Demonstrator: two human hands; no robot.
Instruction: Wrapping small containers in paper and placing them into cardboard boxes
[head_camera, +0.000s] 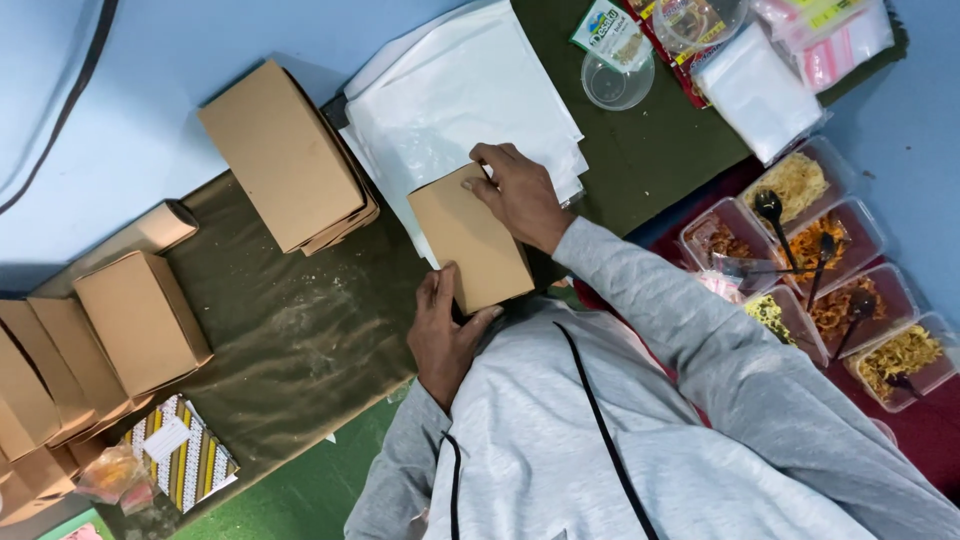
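Note:
A flat brown cardboard box (468, 238) lies partly over a stack of white paper sheets (460, 100) on a dark green cloth. My left hand (445, 335) grips the box's near edge, thumb on its right side. My right hand (515, 192) presses down on the box's far right corner. Grey sleeves cover both arms.
A closed brown box (285, 155) lies left of the sheets, and several more boxes (140, 320) are stacked at the far left. Several clear trays of food (800, 185) with black spoons stand at the right. A round plastic cup (617, 82) and bags lie at the top.

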